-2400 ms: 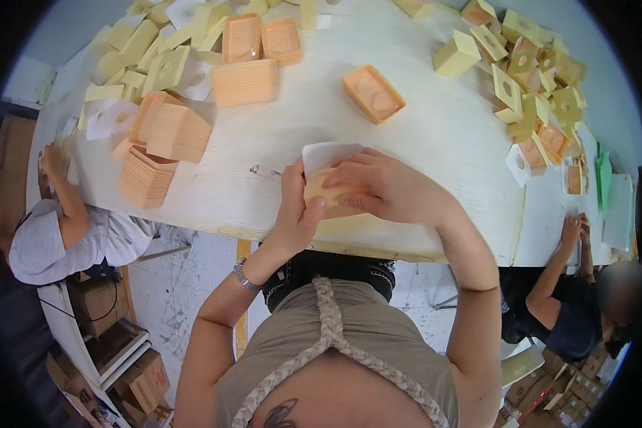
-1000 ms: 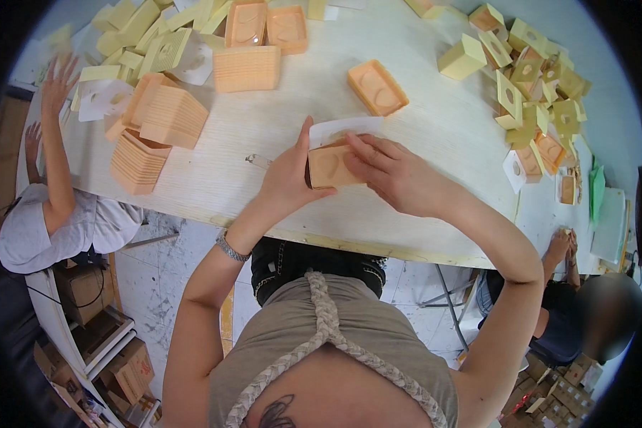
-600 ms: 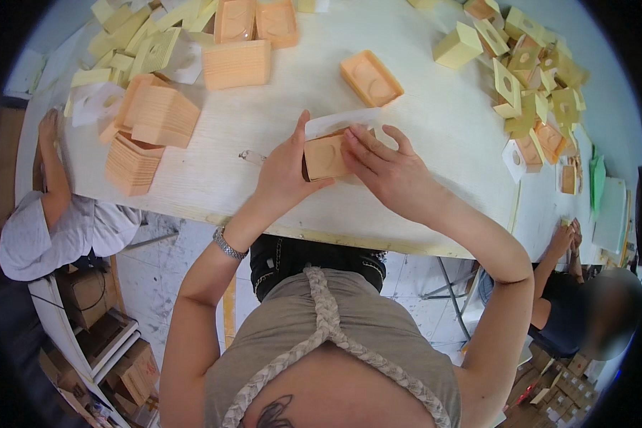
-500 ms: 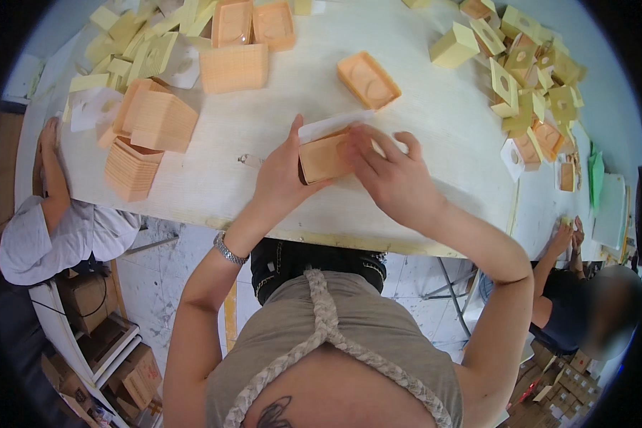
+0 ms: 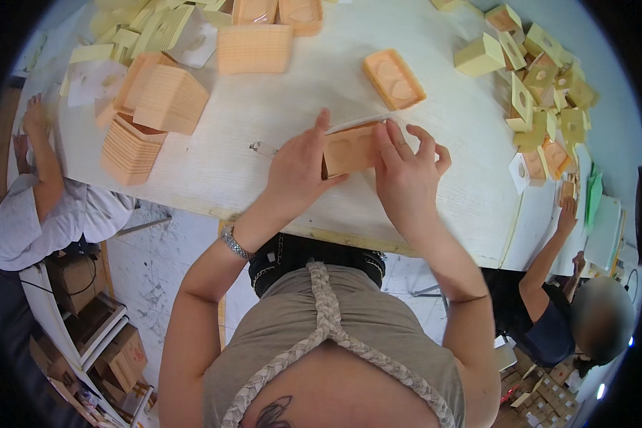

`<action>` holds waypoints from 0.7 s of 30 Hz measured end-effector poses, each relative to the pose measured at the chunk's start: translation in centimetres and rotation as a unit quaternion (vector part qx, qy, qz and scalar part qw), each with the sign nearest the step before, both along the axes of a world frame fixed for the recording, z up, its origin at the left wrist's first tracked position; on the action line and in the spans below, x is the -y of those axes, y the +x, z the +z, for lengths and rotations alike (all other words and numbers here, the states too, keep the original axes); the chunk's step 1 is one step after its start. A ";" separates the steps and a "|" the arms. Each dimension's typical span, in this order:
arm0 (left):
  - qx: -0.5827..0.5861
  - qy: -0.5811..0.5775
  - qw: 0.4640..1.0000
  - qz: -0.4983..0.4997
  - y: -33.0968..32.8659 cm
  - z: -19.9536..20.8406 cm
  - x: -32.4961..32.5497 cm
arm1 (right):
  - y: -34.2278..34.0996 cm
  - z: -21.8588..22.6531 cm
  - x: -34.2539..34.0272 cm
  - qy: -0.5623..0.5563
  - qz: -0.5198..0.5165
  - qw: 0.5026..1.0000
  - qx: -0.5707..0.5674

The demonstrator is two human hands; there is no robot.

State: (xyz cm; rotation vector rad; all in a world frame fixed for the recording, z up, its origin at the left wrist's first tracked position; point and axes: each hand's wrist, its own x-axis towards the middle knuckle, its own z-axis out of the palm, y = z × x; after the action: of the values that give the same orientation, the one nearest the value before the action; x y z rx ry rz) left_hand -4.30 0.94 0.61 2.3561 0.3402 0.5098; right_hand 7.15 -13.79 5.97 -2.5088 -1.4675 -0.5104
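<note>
Running lengthwise left to right, the peach box has left fingers grasping its left end; right fingers touch its right, grip unclear.

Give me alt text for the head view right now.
The left hand holds a small peach-topped box above a white table, and the right hand touches its right end. Beyond lies a peach tray; a left pile and right pile include pale yellow boxes.
</note>
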 end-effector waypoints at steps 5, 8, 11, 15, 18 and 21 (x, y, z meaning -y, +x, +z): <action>0.013 0.023 0.999 -0.019 -0.4 -0.8 -0.2 | 1.3 0.1 0.2 -0.016 0.044 0.995 -0.092; -0.015 0.002 0.999 -0.029 -0.3 -0.7 -0.4 | 1.9 1.2 0.0 -0.081 0.082 0.989 -0.090; -0.036 -0.027 0.999 -0.006 0.0 -0.1 -0.5 | 0.8 0.3 -1.0 -0.121 0.065 0.989 0.061; 0.023 0.033 0.999 0.011 -0.1 -0.5 -0.8 | 0.9 -0.8 0.1 -0.010 0.122 0.991 0.051; -0.073 -0.040 0.996 0.023 0.3 0.4 -0.6 | 1.0 -1.2 0.5 -0.021 0.167 0.984 -0.053; 0.001 -0.032 0.999 0.025 0.2 -0.1 -0.5 | 1.0 0.2 0.4 -0.032 0.185 0.981 -0.041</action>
State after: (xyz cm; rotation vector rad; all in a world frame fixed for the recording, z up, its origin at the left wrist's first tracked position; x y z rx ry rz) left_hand -4.11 1.40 0.54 2.2903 0.4108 0.5173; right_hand 8.12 -14.22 6.16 -2.1914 -1.8821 -0.2952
